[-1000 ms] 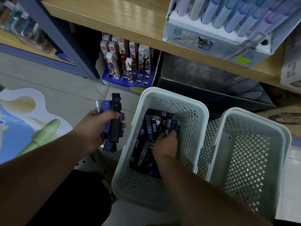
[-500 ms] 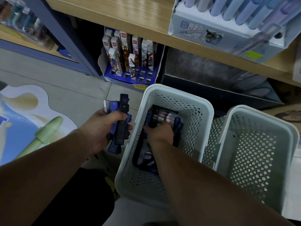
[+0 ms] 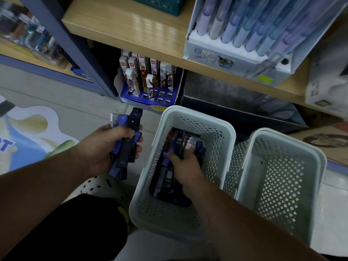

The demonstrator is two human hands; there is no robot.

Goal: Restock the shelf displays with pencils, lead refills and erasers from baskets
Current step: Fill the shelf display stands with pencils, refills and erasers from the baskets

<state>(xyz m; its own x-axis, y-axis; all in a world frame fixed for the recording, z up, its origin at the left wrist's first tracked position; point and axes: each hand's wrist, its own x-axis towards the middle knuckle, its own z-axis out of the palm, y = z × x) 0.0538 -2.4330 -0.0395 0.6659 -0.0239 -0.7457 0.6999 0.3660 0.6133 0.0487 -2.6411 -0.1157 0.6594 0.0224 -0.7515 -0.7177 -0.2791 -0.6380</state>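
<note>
While left hand (image 3: 105,147) grips refill cases (image 3: 126,146), 2 baskets (image 3: 228,136) stand.

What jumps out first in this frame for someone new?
Two white perforated baskets on the floor: the left basket holds dark lead refill cases, and the right hand is in it gripping one marked HB 0.5. The right basket looks empty. The left hand clutches a fistful of cases.
</note>
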